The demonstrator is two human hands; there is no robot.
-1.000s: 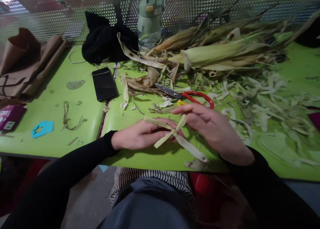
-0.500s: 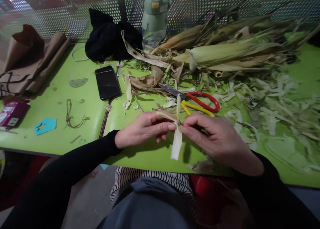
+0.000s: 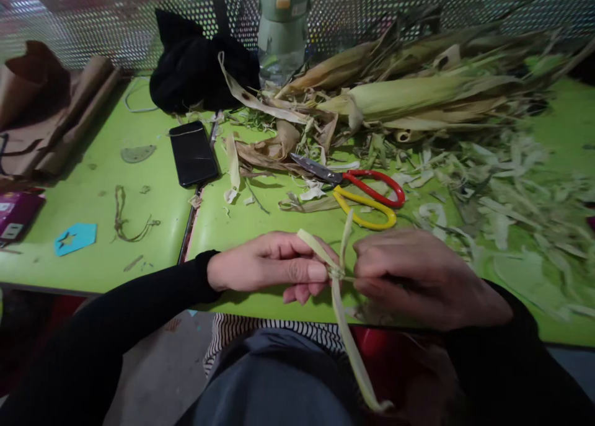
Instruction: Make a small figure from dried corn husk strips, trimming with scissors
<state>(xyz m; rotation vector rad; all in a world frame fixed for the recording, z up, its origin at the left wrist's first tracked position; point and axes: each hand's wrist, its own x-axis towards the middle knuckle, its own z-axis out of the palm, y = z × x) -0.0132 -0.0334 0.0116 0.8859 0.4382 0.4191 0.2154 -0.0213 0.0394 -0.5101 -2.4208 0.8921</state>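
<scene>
Between my hands is a small knotted piece of pale corn husk strips, with one long strip hanging past the table edge and two short ends sticking up. My left hand pinches it at the knot, thumb on top. My right hand is closed on a thin strip end that runs out from the knot's right side; its fingertips are partly hidden. Just beyond my hands lie scissors with one red and one yellow handle, blades pointing away to the left.
Corn husks are heaped at the back right, with shredded scraps along the right. A black phone, a black cloth bundle, a bottle, brown paper and a blue paper cutout are farther left or behind.
Both hands have moved nearer to the table's front edge. My right hand has drawn away to the right with the strip end, and a long strip now hangs down below the knot.
</scene>
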